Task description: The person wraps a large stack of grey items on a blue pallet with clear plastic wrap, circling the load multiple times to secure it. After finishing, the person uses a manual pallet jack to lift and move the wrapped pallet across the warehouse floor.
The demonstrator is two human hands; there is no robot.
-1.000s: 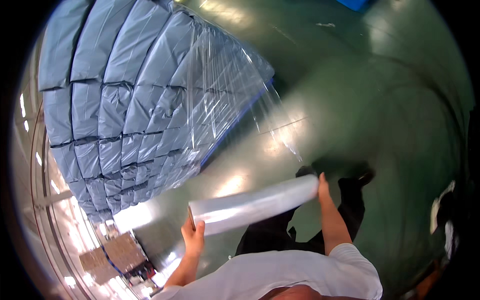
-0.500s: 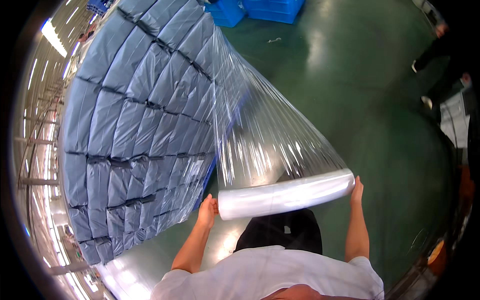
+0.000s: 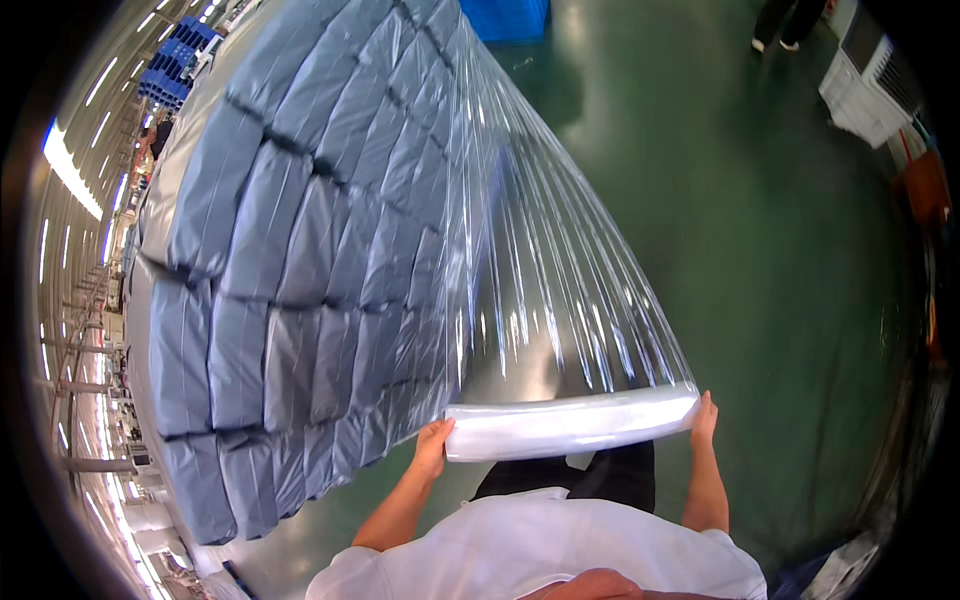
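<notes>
A wide roll of clear stretch film (image 3: pixel 572 426) spans crosswise in front of my body. My left hand (image 3: pixel 434 446) grips its left end, fingers closed at the core. At the opposite end my right hand (image 3: pixel 705 420) is closed on the roll too. From the roll a taut sheet of film (image 3: pixel 560 270) fans away and narrows toward the far side of a tall stack of grey-blue plastic-wrapped bundles (image 3: pixel 330 240). The film clings to the right side of that stack. The fingertips at the roll's ends are partly hidden.
Blue plastic crates (image 3: pixel 508 18) stand at the far edge on the green floor (image 3: pixel 740 240). A white and dark boxy appliance (image 3: pixel 868 85) is at the far right, near a person's legs (image 3: pixel 788 22). More blue crates or pallets (image 3: pixel 178 62) are stacked at far left.
My view has shifted along the stack, and the roll sits slightly lower in it. Both hands keep hold of the roll. The person at the right appears farther off.
</notes>
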